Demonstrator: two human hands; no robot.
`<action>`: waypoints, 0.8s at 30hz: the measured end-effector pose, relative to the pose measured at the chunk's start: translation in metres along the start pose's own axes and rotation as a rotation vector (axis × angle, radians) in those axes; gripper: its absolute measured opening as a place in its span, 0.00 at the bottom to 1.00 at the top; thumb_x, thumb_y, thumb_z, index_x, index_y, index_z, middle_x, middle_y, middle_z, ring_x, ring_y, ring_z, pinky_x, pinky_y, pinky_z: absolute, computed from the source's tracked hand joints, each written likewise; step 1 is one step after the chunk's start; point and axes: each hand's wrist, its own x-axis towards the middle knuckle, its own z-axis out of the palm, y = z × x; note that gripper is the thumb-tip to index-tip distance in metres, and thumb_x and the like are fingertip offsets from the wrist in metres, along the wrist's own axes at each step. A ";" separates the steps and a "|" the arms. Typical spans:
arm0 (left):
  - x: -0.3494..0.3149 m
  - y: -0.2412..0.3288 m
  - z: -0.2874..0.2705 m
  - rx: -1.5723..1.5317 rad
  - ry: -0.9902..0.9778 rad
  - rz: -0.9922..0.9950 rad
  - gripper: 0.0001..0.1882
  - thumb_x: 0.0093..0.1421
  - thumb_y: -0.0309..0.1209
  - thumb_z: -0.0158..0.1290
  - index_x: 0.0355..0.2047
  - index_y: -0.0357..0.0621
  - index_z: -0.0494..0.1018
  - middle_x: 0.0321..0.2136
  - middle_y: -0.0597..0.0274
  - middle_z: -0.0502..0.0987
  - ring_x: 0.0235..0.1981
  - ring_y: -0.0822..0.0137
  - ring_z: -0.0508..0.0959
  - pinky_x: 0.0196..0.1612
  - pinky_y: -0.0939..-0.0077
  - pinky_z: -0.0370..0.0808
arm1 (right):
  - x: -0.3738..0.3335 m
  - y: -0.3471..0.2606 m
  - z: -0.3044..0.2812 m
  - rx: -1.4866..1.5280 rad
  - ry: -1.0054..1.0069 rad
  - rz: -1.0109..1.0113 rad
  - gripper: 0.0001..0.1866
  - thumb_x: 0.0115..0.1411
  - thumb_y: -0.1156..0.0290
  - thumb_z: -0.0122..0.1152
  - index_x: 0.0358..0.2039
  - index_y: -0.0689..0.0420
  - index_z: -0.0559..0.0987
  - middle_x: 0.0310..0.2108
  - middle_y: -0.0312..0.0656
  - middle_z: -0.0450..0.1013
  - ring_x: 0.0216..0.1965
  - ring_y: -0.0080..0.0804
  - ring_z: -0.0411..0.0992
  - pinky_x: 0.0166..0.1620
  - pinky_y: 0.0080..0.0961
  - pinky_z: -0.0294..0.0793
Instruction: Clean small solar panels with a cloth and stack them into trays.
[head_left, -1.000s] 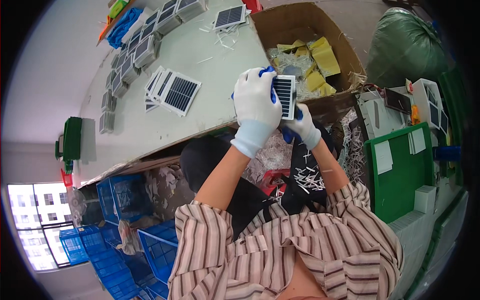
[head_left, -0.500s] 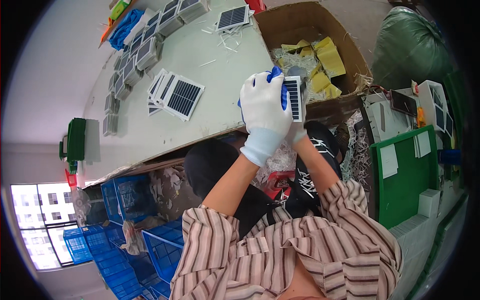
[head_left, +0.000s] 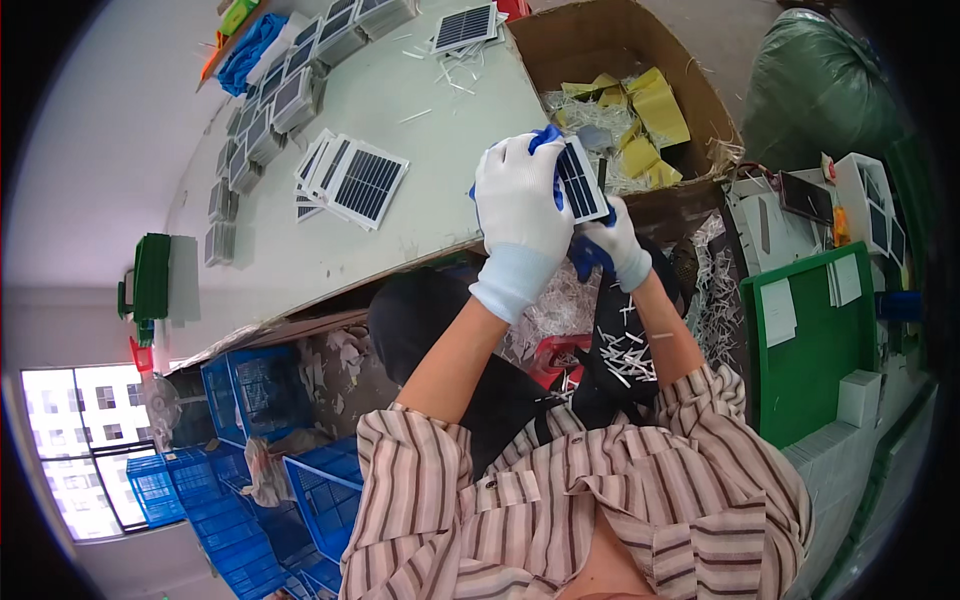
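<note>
My left hand [head_left: 522, 195], in a white glove with blue-coated fingers, is closed on a small solar panel [head_left: 581, 182] with dark cells and a white border. The panel is tilted over the table's right edge, beside the carton. Just below its lower right corner is my right hand [head_left: 615, 242], gloved the same way, its fingers curled. A thin dark upright piece [head_left: 602, 172] shows above that hand at the panel's edge; I cannot tell whether the hand holds it. White strips [head_left: 626, 358] lie or fall over my dark-clothed leg.
Fanned solar panels [head_left: 368, 188] lie on the white table [head_left: 420, 150], with stacked panels [head_left: 262, 140] along its far left. A carton [head_left: 700, 90] holds shreds and yellow pieces. Blue crates [head_left: 235, 520] stand lower left; a green tray [head_left: 815, 350] and a green sack [head_left: 820, 95] are at right.
My right hand has come out from behind the panel, now lower and to the right. The panel has tilted in my left hand, and the white strips over my leg have shifted.
</note>
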 end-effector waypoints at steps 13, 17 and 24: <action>0.002 0.006 -0.002 0.070 0.017 -0.001 0.21 0.45 0.23 0.53 0.43 0.43 0.73 0.39 0.53 0.72 0.43 0.50 0.71 0.46 0.59 0.69 | -0.002 0.053 0.048 0.050 0.392 -0.290 0.18 0.54 0.77 0.60 0.45 0.59 0.68 0.38 0.39 0.73 0.37 0.24 0.73 0.42 0.23 0.73; 0.002 0.002 -0.003 0.057 0.014 0.026 0.20 0.45 0.22 0.53 0.43 0.43 0.73 0.39 0.53 0.73 0.43 0.50 0.71 0.46 0.59 0.69 | 0.058 0.061 0.049 0.866 0.180 -0.141 0.19 0.54 0.76 0.62 0.44 0.59 0.66 0.39 0.40 0.71 0.39 0.26 0.72 0.43 0.24 0.73; 0.002 -0.006 0.000 -0.007 0.065 0.033 0.19 0.46 0.21 0.54 0.42 0.43 0.75 0.40 0.53 0.73 0.44 0.50 0.71 0.47 0.60 0.69 | 0.050 0.076 0.037 0.042 0.364 -0.349 0.22 0.54 0.68 0.64 0.45 0.57 0.64 0.36 0.43 0.72 0.36 0.37 0.75 0.39 0.30 0.74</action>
